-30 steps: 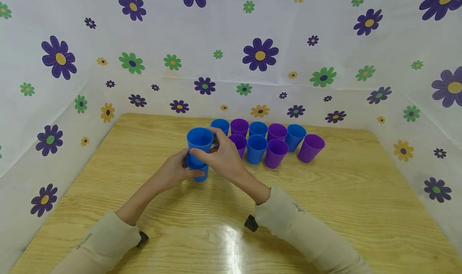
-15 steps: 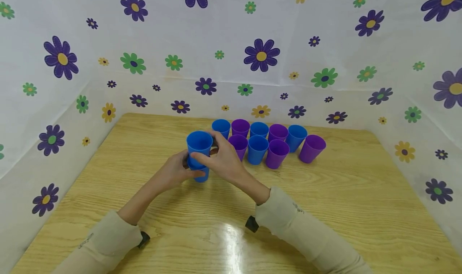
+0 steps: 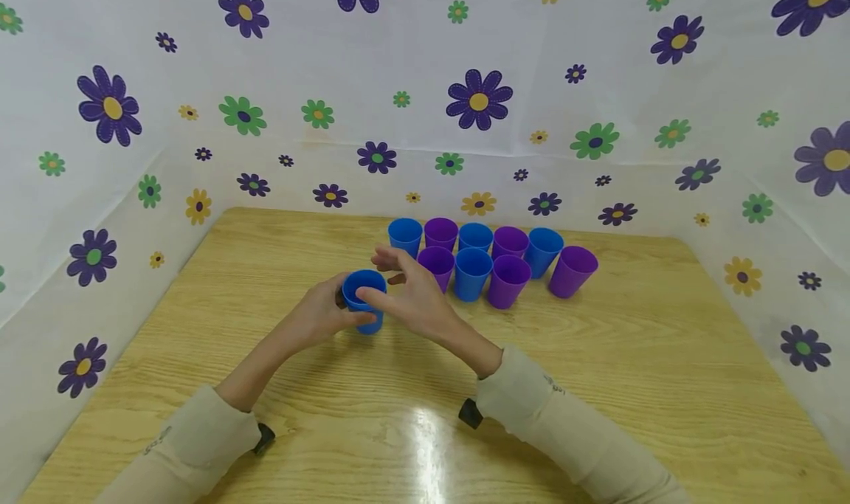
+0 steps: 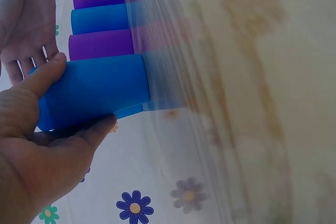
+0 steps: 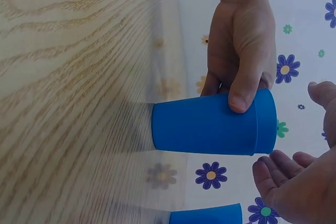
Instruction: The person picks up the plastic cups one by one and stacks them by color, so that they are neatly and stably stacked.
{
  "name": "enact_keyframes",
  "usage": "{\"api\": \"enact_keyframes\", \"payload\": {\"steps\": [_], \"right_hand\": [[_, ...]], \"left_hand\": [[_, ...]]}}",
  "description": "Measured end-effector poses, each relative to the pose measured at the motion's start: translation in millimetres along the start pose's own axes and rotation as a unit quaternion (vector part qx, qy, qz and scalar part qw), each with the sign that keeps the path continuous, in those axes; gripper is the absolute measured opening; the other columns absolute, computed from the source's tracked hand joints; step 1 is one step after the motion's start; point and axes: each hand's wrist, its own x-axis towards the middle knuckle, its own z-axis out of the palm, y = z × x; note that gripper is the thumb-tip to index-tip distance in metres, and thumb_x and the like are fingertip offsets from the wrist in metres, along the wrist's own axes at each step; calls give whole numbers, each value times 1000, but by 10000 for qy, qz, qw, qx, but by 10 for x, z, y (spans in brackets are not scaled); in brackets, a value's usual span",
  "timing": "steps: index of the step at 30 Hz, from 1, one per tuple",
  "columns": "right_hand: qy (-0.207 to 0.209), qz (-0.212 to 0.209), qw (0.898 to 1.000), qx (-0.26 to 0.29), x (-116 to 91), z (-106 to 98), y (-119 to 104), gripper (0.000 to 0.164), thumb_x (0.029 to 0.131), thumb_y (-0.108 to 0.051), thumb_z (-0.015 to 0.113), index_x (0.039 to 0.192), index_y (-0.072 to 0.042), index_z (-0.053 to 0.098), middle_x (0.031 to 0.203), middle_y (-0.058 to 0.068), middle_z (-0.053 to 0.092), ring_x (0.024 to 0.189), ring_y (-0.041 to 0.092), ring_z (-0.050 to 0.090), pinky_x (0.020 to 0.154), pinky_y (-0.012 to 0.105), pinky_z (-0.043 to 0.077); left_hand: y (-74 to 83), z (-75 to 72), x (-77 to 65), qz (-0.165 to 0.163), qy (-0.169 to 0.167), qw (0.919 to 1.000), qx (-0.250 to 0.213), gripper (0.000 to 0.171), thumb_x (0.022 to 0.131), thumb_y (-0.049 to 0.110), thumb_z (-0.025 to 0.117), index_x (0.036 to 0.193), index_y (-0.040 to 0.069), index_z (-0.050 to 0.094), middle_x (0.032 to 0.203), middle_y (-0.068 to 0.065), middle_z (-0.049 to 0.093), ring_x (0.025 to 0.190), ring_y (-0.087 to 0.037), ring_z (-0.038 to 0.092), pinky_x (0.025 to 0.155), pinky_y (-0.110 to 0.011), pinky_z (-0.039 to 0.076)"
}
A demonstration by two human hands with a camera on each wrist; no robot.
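Two nested blue cups (image 3: 370, 326) stand upright on the table, left of the middle; in the right wrist view the inner cup's rim shows as a short band above the outer blue cup (image 5: 205, 127). My left hand (image 3: 320, 318) grips them from the left near the top, its thumb across the near side. The left wrist view shows that hand (image 4: 44, 163) with thumb and fingers round the blue wall. My right hand (image 3: 421, 301) hovers just right of the rim, fingers spread and holding nothing. Its fingertips sit close to the rim in the right wrist view.
Behind and right of my hands stand two rows of cups, such as a blue cup (image 3: 473, 275) and a purple cup (image 3: 509, 282). A purple cup (image 3: 572, 272) tilts at the row's right end. Flowered white sheeting (image 3: 425, 131) borders the wooden table (image 3: 598, 386).
The upper blue cup has sunk down into the lower one. My right hand has let go of it and its fingers have spread. The left hand keeps its grip in place.
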Motion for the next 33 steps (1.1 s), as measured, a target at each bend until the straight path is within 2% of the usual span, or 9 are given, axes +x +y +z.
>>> {"api": "enact_keyframes", "payload": {"steps": [6,13,15,20,27,33], "right_hand": [[48,-105,9999,-59,-24,-56,16,67,94,-20,78,149,2,47,139,15,62,126,33,59,101,42,53],[216,-189,9996,-4,-74,-245,50,61,94,-14,77,146,4,50,135,17,64,122,31,61,100,52,53],[291,-185,9994,-25,-87,-313,65,61,94,-14,77,145,4,50,134,17,65,122,31,62,101,51,53],[428,-155,9989,-68,-139,-501,100,61,94,-14,77,146,3,50,135,17,64,125,31,61,103,47,52],[687,5,9976,-56,-274,-858,129,58,96,-10,74,146,3,49,138,24,60,128,34,58,105,53,50],[1016,22,9946,-227,-358,-1161,186,55,96,-6,74,145,3,51,138,23,61,128,35,58,105,54,49]], "left_hand": [[11,-13,6,-143,20,9999,73,58,94,17,79,142,-3,51,134,-20,63,120,-37,63,105,-53,51],[5,-15,2,-212,69,9997,82,64,93,17,80,145,-5,48,138,-25,60,126,-42,59,107,-56,48],[2,-12,1,-225,97,9997,91,65,93,17,80,145,-6,48,138,-25,59,127,-43,58,107,-57,48],[-16,4,16,-229,119,9996,124,66,93,19,81,145,-6,48,138,-25,59,127,-43,58,107,-57,48],[-42,24,21,-161,90,9998,-16,66,92,17,81,144,-6,49,138,-25,60,127,-43,58,107,-56,49],[-47,20,15,-143,112,9998,-9,65,93,18,81,144,-5,49,138,-24,60,128,-42,58,107,-55,49]]}}
